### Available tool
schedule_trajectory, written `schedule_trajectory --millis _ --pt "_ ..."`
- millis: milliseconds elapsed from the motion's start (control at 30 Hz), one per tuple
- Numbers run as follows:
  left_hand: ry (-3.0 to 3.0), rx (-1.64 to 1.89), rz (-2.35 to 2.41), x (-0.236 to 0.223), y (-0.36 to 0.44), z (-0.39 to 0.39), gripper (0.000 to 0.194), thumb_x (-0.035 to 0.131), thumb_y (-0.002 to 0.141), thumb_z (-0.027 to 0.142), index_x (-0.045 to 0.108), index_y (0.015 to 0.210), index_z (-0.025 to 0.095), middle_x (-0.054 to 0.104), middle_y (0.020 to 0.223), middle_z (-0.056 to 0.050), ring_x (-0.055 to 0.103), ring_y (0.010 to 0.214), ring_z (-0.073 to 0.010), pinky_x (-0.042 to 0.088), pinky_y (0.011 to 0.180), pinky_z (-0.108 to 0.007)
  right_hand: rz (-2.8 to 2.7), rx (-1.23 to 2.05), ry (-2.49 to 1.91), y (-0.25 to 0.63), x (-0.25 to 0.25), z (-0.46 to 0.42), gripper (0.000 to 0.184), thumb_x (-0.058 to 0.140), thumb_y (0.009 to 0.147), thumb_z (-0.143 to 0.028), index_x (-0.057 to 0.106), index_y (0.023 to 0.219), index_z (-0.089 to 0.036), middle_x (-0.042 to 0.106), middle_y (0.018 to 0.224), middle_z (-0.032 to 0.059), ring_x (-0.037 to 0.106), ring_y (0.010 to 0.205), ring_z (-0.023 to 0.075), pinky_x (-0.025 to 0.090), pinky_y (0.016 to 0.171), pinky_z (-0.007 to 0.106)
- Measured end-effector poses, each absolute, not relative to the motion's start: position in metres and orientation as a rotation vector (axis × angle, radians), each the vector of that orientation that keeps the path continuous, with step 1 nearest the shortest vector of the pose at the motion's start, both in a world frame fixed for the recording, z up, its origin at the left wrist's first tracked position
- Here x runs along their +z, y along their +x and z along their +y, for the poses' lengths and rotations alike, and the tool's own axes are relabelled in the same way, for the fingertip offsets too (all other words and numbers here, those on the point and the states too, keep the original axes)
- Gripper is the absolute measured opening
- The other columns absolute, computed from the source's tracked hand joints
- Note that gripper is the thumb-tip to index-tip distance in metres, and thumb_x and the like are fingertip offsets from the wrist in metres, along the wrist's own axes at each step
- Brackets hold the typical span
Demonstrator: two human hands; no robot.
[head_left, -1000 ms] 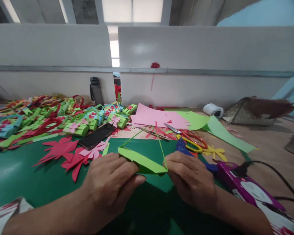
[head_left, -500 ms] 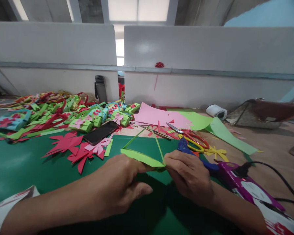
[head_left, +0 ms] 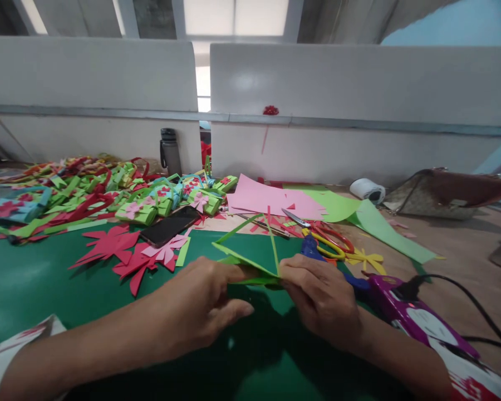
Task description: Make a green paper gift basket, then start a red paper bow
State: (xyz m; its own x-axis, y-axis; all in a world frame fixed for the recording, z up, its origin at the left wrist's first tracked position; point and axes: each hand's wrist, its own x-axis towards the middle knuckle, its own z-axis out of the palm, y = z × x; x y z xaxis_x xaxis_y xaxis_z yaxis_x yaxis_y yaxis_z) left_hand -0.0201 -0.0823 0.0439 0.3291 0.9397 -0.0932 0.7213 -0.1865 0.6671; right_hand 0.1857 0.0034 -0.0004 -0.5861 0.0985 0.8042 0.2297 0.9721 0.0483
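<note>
A small light-green paper bag [head_left: 250,268] with a thin strip handle [head_left: 274,245] is held above the green mat [head_left: 217,356]. My right hand [head_left: 321,295] pinches the bag's right end, where the handle meets it; the fingertips partly hide that spot. From the other side, the index finger of my left hand [head_left: 196,312] reaches into the bag's mouth. The left thumb sticks out below, apart from the paper, and the other left fingers are mostly hidden. Close to my right wrist lies a blue glue gun [head_left: 311,248].
A purple power strip [head_left: 417,317] with a black cable lies at the right. Scissors [head_left: 329,239], pink sheets [head_left: 271,197] and a handbag [head_left: 446,195] are behind. At left are red paper flowers [head_left: 111,245], a phone [head_left: 171,226], finished bags [head_left: 137,209] and a bottle [head_left: 170,153].
My left index finger has gone into the bag's mouth, and the bag has opened wider. The handle has tilted slightly. My right hand keeps its pinch at the same end.
</note>
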Motion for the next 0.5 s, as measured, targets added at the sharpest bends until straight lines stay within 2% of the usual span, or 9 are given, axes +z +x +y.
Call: schedule_trajectory --millis 67,133,233,300,400,500 --pt "2.163 0.484 1.601 0.038 -0.024 -0.082 0.023 0.048 0.084 0.035 0.059 0.092 0.017 0.035 0.044 0.008 0.025 0.038 -0.0075 0.019 0.037 -0.020 -2.194 -0.163 -0.268 0.186 0.001 0.004 0.013 0.049 0.082 -0.004 0.055 0.088 -0.014 0.063 0.080 0.0056 0.059 0.075 0.0129 0.045 0.067 0.023" --pt "2.405 0.620 1.761 0.034 -0.026 -0.082 0.017 0.053 0.082 0.033 0.060 0.086 0.018 0.042 0.045 0.006 0.031 0.040 -0.0090 0.023 0.041 -0.021 -2.192 -0.147 -0.293 0.186 0.001 0.005 0.012 0.049 0.082 -0.005 0.054 0.088 -0.014 0.062 0.078 0.0052 0.058 0.073 0.0127 0.044 0.066 0.023" --pt "2.729 1.070 1.840 0.036 -0.026 -0.081 0.020 0.060 0.079 0.037 0.061 0.082 0.017 0.060 0.066 -0.003 0.051 0.062 -0.0172 0.037 0.057 -0.027 -2.208 -0.152 -0.282 0.185 0.002 0.005 0.012 0.048 0.083 -0.005 0.053 0.087 -0.014 0.061 0.076 0.0047 0.057 0.072 0.0129 0.044 0.064 0.024" --pt "2.822 1.253 1.792 0.041 -0.023 -0.079 0.028 0.063 0.076 0.041 0.062 0.087 0.015 0.064 0.082 -0.008 0.053 0.078 -0.0233 0.040 0.069 -0.036 -2.231 -0.178 -0.263 0.183 0.002 0.005 0.013 0.047 0.082 -0.003 0.052 0.085 -0.015 0.059 0.073 0.0043 0.055 0.070 0.0136 0.043 0.063 0.025" --pt "2.775 1.075 1.689 0.047 -0.018 -0.071 0.030 0.070 0.069 0.042 0.063 0.084 0.016 0.066 0.088 -0.007 0.054 0.084 -0.0251 0.039 0.074 -0.039 -2.279 -0.183 -0.245 0.182 0.001 0.005 0.016 0.044 0.082 -0.001 0.051 0.084 -0.015 0.059 0.073 0.0049 0.053 0.067 0.0144 0.042 0.061 0.026" --pt "2.483 0.894 1.578 0.050 -0.015 -0.062 0.025 0.074 0.066 0.035 0.066 0.082 0.018 0.067 0.080 -0.002 0.057 0.078 -0.0204 0.041 0.073 -0.034 -2.323 -0.150 -0.249 0.182 0.002 0.005 0.015 0.043 0.082 -0.001 0.051 0.084 -0.014 0.058 0.073 0.0058 0.051 0.065 0.0148 0.041 0.059 0.027"
